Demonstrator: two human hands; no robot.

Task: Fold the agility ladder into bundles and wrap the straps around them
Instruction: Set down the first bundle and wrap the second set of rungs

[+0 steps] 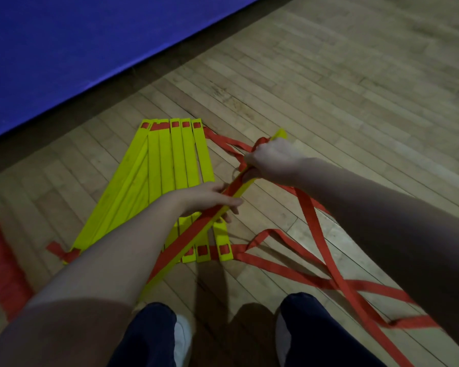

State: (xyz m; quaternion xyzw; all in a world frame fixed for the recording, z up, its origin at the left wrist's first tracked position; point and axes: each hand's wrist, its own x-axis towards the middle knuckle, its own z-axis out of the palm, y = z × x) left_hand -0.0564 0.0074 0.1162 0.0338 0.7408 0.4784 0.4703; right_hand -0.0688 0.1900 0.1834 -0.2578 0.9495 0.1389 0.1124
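Observation:
Several yellow ladder rungs (167,160) lie side by side on the wooden floor, joined by red straps threaded through slots at their ends. One more yellow rung (245,185) is lifted above them at a slant, with a red strap (194,229) running along it. My right hand (270,161) grips the far part of this rung together with bunched strap. My left hand (210,198) holds the rung's middle, fingers and thumb around it. Loose red straps (326,260) trail across the floor to the right.
A blue mat (77,54) runs along the far left. A red object (0,263) lies at the left edge. My two feet in dark trousers and white shoes (183,337) stand at the bottom, close to the rungs. Bare wooden floor (355,88) extends to the right.

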